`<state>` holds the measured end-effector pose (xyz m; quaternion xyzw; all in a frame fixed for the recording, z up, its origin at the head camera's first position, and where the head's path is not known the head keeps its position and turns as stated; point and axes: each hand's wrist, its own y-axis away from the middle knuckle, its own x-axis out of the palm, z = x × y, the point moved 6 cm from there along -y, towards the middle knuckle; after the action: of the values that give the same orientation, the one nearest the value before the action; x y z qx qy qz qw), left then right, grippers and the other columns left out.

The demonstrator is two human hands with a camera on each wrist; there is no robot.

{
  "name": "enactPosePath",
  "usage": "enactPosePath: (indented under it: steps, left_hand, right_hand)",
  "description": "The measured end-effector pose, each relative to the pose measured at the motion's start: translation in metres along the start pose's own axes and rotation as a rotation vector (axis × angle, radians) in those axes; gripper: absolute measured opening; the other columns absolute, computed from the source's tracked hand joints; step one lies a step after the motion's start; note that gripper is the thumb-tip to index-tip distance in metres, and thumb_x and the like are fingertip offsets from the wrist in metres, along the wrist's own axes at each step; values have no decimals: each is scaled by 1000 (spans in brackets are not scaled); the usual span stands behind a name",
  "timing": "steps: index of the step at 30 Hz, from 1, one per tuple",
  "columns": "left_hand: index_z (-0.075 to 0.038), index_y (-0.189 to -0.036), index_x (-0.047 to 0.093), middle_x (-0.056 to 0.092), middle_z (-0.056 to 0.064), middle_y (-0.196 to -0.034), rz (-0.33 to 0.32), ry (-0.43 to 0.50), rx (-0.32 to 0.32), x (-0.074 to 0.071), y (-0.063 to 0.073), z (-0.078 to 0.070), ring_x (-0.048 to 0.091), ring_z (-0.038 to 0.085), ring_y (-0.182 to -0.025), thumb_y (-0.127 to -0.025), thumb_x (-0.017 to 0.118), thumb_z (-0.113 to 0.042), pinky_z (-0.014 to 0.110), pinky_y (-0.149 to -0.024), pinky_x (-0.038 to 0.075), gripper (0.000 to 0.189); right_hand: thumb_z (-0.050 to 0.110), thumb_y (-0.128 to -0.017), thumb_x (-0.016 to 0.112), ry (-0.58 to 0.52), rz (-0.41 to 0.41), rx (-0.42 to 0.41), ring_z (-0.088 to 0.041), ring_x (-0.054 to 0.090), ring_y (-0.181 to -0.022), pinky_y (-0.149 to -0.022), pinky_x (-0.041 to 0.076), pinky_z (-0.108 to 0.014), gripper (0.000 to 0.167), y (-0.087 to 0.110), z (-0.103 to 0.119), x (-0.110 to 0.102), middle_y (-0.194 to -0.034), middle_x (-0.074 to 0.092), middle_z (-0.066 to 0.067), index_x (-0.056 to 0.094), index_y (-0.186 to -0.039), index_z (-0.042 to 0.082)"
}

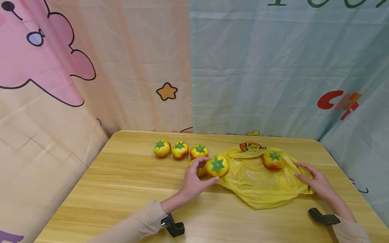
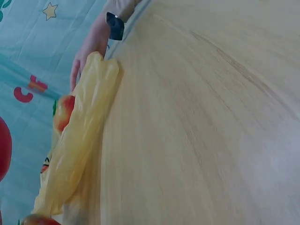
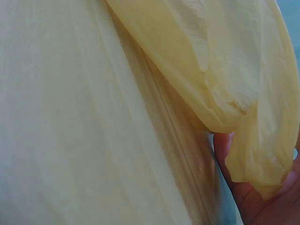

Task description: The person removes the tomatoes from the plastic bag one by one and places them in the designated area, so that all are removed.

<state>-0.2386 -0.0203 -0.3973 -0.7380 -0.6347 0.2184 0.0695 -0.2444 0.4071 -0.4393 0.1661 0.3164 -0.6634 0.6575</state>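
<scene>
My left hand (image 1: 196, 182) holds a yellow-red tomato (image 1: 217, 166) with a green star-shaped top between thumb and fingers, at the left edge of a yellow plastic bag (image 1: 258, 189). Another tomato (image 1: 273, 160) lies at the bag's mouth, also visible beside the bag (image 2: 89, 131) in the left wrist view. At the bag's right edge, my right hand (image 1: 319, 182) grips the plastic between thumb and fingers. In the right wrist view, folds of the bag (image 3: 262, 150) cover part of that hand (image 3: 267, 206).
Three tomatoes stand in a row left of the bag: a left one (image 1: 162, 149), a middle one (image 1: 180, 150) and a right one (image 1: 199, 152). One more tomato (image 1: 201, 172) is partly hidden behind my left hand. Printed curtains hang behind the wooden table (image 1: 121, 189).
</scene>
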Motion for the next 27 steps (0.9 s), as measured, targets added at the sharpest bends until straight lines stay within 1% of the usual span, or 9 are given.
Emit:
enactPosePath:
  steps: [5,8,10,14,17,18,19,25,27]
  left_hand:
    - [-11,-123,54,59,4,-124,-48,-13,3,-24,0,4,55,21,-114,-71,84,-12,49,-104,41,60]
    - [-8,-124,53,59,8,-125,-89,-44,4,-37,1,7,56,24,-115,-70,85,-7,49,-105,40,63]
    - [-4,-125,53,59,12,-125,-122,-66,2,-46,3,7,56,27,-116,-69,84,-4,50,-106,39,64]
    - [5,-124,52,59,18,-125,-172,-102,-3,-63,9,-5,56,31,-115,-70,82,0,52,-104,40,62]
    - [7,-122,52,59,21,-124,-202,-117,-10,-75,13,-11,56,31,-113,-71,81,1,53,-103,41,59]
    - [7,-122,51,58,20,-124,-210,-120,-16,-78,14,-10,55,31,-113,-71,81,1,53,-103,41,59]
    - [6,-123,51,58,20,-124,-217,-118,-25,-82,14,-5,55,30,-114,-72,80,0,53,-103,40,59]
    - [-2,-124,51,57,13,-126,-240,-124,-68,-100,17,31,55,24,-114,-73,82,-6,47,-104,40,61]
    - [-4,-124,51,58,10,-125,-244,-142,-75,-106,19,36,55,22,-113,-72,83,-8,46,-103,41,61]
  right_hand:
    - [22,-96,58,5,5,1,29,24,-106,-80,25,4,48,0,0,1,-117,33,44,46,-139,6]
    - [22,-96,58,1,8,1,29,23,-106,-80,24,4,47,0,-1,1,-117,33,44,46,-139,6]
    - [21,-96,58,-1,3,-1,29,24,-106,-80,25,4,47,0,-1,1,-117,33,45,47,-139,6]
    - [21,-96,59,-5,-12,-4,29,26,-105,-79,26,3,47,0,-2,1,-116,34,45,48,-138,6]
    - [20,-95,59,-4,-22,-9,29,26,-105,-80,25,3,47,0,-2,0,-116,34,45,48,-138,6]
    - [20,-95,59,-4,-24,-11,29,26,-105,-80,25,3,47,0,-2,0,-116,34,45,48,-138,6]
    - [20,-95,60,-5,-26,-14,29,26,-106,-81,25,4,47,0,-2,0,-116,34,45,48,-138,6]
    - [19,-95,60,-6,-40,-26,29,25,-107,-82,23,5,47,1,-2,1,-116,35,45,48,-139,6]
    - [19,-95,60,-5,-40,-28,29,26,-107,-82,23,5,47,0,-2,1,-116,35,45,48,-138,6]
